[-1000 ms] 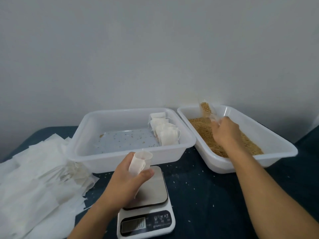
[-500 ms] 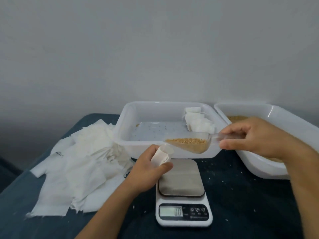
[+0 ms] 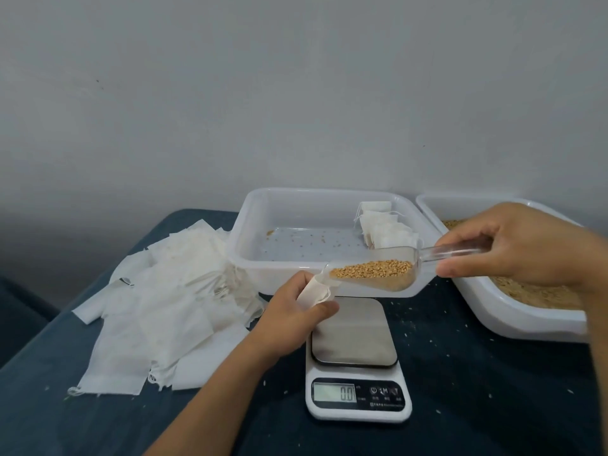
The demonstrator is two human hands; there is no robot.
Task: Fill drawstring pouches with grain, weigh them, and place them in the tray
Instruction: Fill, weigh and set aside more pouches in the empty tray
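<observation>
The left hand [image 3: 289,315] grips a small white pouch [image 3: 314,291], mouth open, just above the scale [image 3: 357,360]. The right hand [image 3: 516,248] pinches a clear scoop [image 3: 378,273] of golden grain [image 3: 371,269] at the pouch mouth.

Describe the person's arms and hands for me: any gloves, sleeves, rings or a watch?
Both hands are bare: no gloves on the left hand or the right hand. Both forearms are uncovered as far as the frame shows, with no sleeve in view. No watch, ring or bracelet shows on either.
</observation>
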